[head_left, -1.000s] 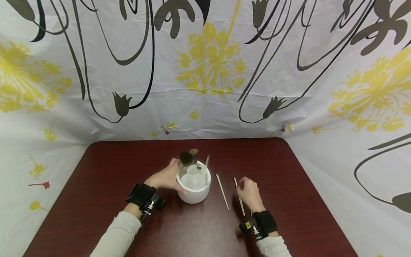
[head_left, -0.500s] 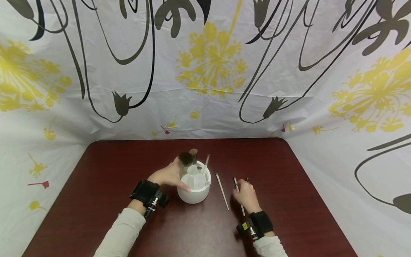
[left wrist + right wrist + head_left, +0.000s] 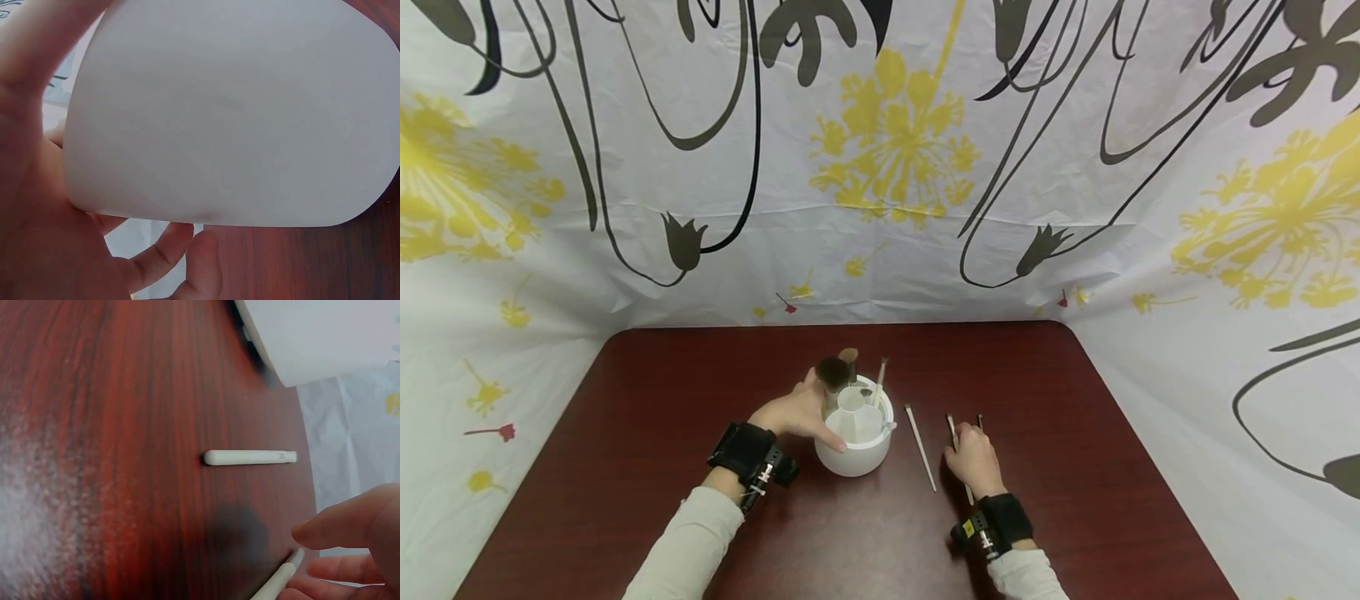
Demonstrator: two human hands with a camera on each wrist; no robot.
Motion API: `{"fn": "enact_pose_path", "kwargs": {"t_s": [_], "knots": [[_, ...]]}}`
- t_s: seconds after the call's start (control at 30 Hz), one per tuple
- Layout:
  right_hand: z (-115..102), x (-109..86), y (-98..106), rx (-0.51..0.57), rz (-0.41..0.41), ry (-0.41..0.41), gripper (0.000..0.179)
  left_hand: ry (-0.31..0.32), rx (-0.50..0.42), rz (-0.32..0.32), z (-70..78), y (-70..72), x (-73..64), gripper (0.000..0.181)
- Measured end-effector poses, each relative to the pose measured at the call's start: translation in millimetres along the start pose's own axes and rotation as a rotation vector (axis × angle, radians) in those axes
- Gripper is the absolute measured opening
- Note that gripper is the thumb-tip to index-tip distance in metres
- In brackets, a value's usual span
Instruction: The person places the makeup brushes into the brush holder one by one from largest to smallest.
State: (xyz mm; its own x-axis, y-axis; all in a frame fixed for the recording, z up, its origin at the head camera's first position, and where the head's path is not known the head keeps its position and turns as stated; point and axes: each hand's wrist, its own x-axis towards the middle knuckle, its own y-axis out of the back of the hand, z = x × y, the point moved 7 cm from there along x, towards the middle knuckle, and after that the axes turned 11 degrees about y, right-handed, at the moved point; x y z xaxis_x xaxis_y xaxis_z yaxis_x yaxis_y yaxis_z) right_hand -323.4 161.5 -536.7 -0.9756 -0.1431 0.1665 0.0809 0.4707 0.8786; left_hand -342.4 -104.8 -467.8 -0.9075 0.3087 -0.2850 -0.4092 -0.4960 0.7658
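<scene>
My left hand [image 3: 793, 414] grips a white round makeup brush holder [image 3: 852, 458], its thumb over the near side of the rim; in the left wrist view the holder's smooth wall [image 3: 231, 119] fills most of the picture. Several brushes stand in it, among them a fluffy dark one [image 3: 832, 372]. My right hand [image 3: 976, 464] is low over a thin white-handled makeup brush [image 3: 951, 425] on the table. The right wrist view shows that brush [image 3: 277, 582] near the thumb and fingers, with a gap at the thumb. A second brush tip [image 3: 980, 421] pokes out beyond the hand, its rest hidden.
Another white-handled brush [image 3: 921, 447] lies on the dark red-brown table [image 3: 820, 550] between the holder and my right hand. A white cloth [image 3: 880, 267] with yellow and grey flower prints hangs behind the table and along its sides.
My right hand has shifted slightly left and toward me, uncovering the tip of the rightmost brush. My left hand still holds the brush holder, its thumb a little further right along the rim.
</scene>
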Motion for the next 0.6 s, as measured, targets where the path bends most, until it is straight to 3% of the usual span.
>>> {"fn": "enact_pose_path", "kwargs": {"t_s": [0.3,0.6], "knots": [[3.2,-1.6,-1.7,0.006,0.003,-0.015,0.022,0.03,-0.03,-0.018,-2.0,-1.6,0.4,0.114],[5.6,-3.7,-5.6,0.025,0.007,-0.019,0.018,0.04,-0.077,0.02,-3.0,-1.5,0.5,0.113]]}}
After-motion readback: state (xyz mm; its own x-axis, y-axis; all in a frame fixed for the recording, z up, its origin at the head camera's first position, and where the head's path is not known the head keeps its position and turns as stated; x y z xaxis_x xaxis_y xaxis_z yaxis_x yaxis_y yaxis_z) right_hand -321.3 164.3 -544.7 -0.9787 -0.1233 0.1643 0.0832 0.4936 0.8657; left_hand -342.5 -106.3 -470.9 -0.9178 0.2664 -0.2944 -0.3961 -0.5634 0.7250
